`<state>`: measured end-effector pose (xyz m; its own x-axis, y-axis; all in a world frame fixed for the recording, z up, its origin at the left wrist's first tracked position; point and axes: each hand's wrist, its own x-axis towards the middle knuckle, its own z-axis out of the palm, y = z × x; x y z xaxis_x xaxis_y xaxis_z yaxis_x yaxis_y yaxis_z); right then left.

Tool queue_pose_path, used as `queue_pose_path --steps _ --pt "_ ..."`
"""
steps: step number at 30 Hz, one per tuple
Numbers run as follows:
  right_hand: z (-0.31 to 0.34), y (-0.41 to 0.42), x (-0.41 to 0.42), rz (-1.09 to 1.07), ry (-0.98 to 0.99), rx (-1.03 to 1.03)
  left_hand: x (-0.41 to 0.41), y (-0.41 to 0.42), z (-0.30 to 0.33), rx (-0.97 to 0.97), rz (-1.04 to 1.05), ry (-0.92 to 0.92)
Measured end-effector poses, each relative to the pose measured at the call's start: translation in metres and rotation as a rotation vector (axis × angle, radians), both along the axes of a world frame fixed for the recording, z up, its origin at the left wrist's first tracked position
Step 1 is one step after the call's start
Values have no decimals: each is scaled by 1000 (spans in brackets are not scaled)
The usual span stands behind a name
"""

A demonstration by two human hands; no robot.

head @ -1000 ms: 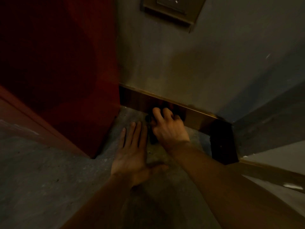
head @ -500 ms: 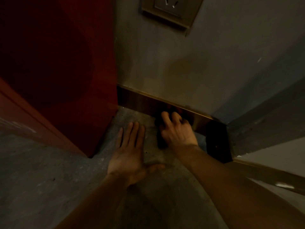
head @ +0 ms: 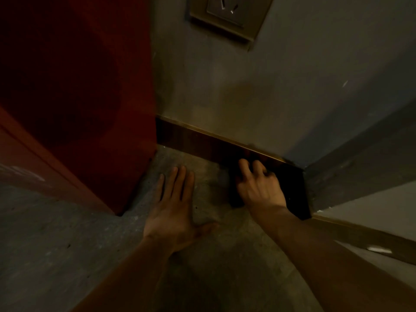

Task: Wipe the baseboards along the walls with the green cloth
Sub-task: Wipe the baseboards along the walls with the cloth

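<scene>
Right hand presses a dark cloth against the baseboard near the corner.

The right hand (head: 261,190) has fingers curled over the cloth (head: 234,197), too dim to show colour, held on the dark baseboard (head: 191,140). Just left of it, the left hand (head: 175,208) lies flat, fingers spread, on the concrete floor (head: 56,244); a wall socket (head: 229,16) sits above.

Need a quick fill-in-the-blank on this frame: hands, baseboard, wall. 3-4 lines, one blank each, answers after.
1. The left hand lies flat, palm down, on the ____.
2. The right hand presses a dark cloth against the ____.
3. On the wall above the baseboard sits an electrical ____.
4. The panel left of the baseboard is coloured ____.

Answers: floor; baseboard; outlet; red
</scene>
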<state>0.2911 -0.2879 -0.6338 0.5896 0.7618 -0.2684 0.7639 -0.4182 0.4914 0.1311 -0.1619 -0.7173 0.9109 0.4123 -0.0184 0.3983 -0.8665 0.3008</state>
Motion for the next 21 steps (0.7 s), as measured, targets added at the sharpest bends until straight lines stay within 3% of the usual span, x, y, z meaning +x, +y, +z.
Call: queue_pose_path --steps 21 --pt "22 -20 -8 -201 2 -5 -1 -2 4 17 -4 43"
